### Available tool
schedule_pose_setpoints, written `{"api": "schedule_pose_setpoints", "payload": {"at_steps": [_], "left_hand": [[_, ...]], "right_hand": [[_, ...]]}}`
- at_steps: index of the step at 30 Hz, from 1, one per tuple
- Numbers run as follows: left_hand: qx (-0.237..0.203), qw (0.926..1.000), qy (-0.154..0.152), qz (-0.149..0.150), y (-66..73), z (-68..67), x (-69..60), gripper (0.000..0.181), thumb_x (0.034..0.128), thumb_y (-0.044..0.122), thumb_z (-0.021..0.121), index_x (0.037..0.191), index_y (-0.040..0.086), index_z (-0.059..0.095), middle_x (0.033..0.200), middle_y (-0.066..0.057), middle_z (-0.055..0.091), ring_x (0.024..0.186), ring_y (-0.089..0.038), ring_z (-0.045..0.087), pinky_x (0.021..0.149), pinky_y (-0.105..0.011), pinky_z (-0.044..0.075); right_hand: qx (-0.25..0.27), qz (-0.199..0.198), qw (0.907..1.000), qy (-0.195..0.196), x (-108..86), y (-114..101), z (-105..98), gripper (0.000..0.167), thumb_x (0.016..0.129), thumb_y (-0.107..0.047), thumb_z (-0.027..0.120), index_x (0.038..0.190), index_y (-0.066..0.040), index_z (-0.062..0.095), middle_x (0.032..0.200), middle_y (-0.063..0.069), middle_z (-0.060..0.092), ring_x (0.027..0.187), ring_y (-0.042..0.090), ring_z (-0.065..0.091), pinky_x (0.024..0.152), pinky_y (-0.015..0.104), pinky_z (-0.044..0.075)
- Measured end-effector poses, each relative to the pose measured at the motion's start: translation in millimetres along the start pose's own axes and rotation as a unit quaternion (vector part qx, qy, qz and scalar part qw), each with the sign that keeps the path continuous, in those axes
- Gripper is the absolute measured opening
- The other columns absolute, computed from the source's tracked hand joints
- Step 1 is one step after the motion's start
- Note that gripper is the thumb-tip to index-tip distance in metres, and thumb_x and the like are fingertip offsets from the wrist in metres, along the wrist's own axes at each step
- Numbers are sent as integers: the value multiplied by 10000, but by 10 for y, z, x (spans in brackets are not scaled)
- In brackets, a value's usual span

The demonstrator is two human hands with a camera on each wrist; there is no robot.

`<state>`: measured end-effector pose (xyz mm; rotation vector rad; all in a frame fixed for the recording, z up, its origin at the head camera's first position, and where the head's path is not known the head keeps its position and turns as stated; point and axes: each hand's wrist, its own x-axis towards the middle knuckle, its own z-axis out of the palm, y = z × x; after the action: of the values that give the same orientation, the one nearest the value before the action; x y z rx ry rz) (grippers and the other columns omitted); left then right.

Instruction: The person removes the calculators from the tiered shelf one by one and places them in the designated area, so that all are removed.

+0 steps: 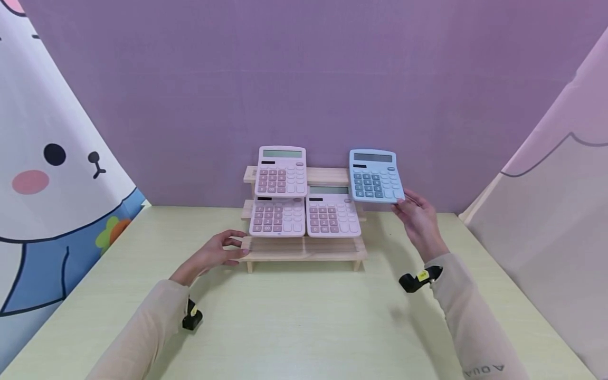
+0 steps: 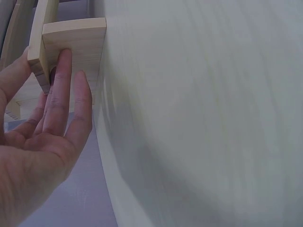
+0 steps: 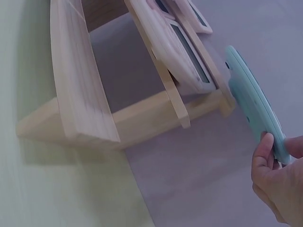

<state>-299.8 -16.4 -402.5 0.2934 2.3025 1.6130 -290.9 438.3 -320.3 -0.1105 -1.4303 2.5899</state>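
One pink calculator (image 1: 281, 171) is leaning at the far left of the wooden rack (image 1: 304, 247), with a lower-left pink calculator (image 1: 277, 217) and a lower-right pink calculator (image 1: 334, 214) sitting side by side nearer. The right hand (image 1: 420, 221) is pinching the blue calculator (image 1: 375, 177) by its near right corner at the rack's far right, while the left hand (image 1: 214, 250) is gripping the rack's near left end. The rack is standing on a pale table (image 1: 294, 316) before a purple backdrop (image 1: 304, 79).
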Motion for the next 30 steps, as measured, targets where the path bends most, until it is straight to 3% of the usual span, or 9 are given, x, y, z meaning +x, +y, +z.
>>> {"api": "schedule_pose_setpoints", "payload": {"at_steps": [9, 17, 24, 30], "left_hand": [[-2, 10000, -28, 34, 14, 1, -9, 601, 842, 167, 660, 1327, -1, 348, 1229, -256, 463, 912, -186, 600, 827, -405, 549], [-35, 10000, -45, 28, 6, 3, -2, 604, 841, 165, 662, 1328, -2, 348, 1238, -265, 458, 918, -197, 603, 827, -404, 549], [-4, 9999, -124, 109, 11, 0, -12, 611, 851, 160, 649, 1336, -25, 327, 1243, -282, 448, 923, -196, 598, 840, -418, 542], [-15, 9999, -84, 67, 12, -3, -8, 611, 847, 166, 655, 1336, -8, 335, 1240, -268, 455, 915, -192, 601, 824, -400, 551]], "right_hand": [[79, -33, 9999, -56, -23, -49, -130, 446, 850, 115, 524, 1257, -20, 400, 1131, 80, 454, 863, 130, 602, 797, 225, 543], [278, -74, 9995, -116, -48, -65, -241, 348, 846, 123, 525, 1151, -38, 475, 1050, 66, 551, 840, 142, 629, 772, 241, 552], [316, -103, 9993, -150, -62, -67, -329, 421, 846, 123, 527, 1223, -29, 418, 1057, 68, 526, 837, 135, 615, 762, 224, 547], [386, -124, 9989, -250, -66, -38, -415, 374, 860, 134, 493, 1190, -27, 425, 1017, 66, 574, 820, 136, 625, 739, 228, 551]]}}
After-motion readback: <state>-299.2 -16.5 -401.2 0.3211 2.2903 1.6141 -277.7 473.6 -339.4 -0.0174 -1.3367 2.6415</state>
